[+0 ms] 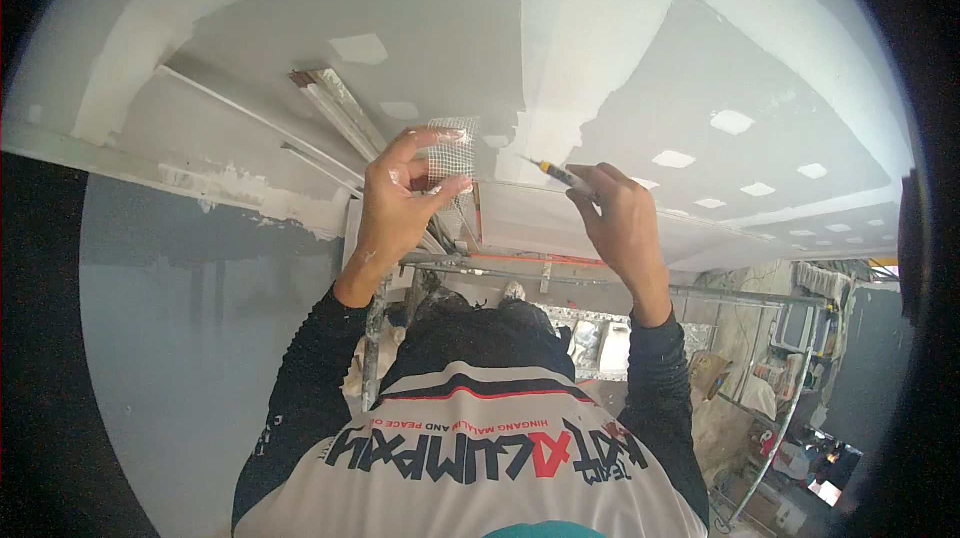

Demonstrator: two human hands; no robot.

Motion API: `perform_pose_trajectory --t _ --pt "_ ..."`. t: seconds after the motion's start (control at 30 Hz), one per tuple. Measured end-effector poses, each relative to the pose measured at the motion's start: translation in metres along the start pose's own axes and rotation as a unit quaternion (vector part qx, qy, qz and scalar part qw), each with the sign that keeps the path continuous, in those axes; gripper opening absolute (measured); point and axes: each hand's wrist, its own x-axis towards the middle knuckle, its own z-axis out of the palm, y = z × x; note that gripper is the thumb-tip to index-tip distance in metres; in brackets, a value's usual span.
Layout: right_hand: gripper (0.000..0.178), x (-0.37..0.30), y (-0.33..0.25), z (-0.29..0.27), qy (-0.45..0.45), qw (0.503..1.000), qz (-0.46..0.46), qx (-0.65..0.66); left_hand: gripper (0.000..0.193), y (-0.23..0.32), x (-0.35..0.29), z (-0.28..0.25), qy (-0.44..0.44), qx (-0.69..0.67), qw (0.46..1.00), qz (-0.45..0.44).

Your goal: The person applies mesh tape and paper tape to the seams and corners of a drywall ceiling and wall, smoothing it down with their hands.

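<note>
The left hand [398,200] holds a small piece of white mesh [452,158] across its thumb and fingertips, the thumb at the lower end and the fingers at the upper, with a gap between them that the mesh spans. The right hand [616,218] is closed around a slim yellow-and-black cutter [553,172], thumb and fingers pinching its body, with its tip short of the mesh and not touching it. To handle this well, I would keep the mesh flat and evenly taut so that its strands stay square, expose only a little blade, and direct any stroke away from the left thumb and fingertips, which sit right at the mesh's ends; slack weave would probably snag or fray. Both things are up in front of the grey board [440,13], the mesh left of the cutter; their depth from the board is hard to tell. The mesh stands with its longer side roughly up and down in view, its face turned largely toward the camera. The cutter's long axis runs slantwise, from the right hand's grip up and leftward, so its working end points toward the mesh, just above the level of the left thumb.
</note>
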Motion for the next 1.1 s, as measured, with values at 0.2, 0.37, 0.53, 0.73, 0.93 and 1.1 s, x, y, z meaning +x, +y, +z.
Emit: perform_pose_trajectory --t 0.2,0.37,0.53,0.73,0.93,1.1 --pt "0.021 0.015 -0.015 0.031 -0.059 0.840 0.184 0.506 0.068 -0.009 -0.001 0.012 -0.005 -0.044 0.999 0.024" --pt "0.028 0.038 -0.031 0.071 -0.027 0.698 0.211 0.684 0.086 -0.011 -0.005 0.021 -0.079 -0.035 0.996 -0.020" --pt "0.036 0.049 -0.031 0.072 0.027 0.683 0.193 0.704 0.088 -0.006 -0.009 0.012 -0.105 -0.002 0.994 -0.039" --pt "0.038 0.048 -0.036 0.067 0.030 0.721 0.174 0.670 0.079 -0.010 -0.002 0.006 -0.099 -0.023 0.994 -0.026" --pt "0.036 0.047 -0.041 0.072 0.044 0.737 0.173 0.652 0.064 -0.020 0.010 0.014 -0.085 -0.121 0.988 -0.033" --pt "0.028 0.043 -0.036 0.066 0.046 0.763 0.166 0.623 0.041 -0.025 0.011 0.007 -0.083 -0.102 0.991 -0.011"
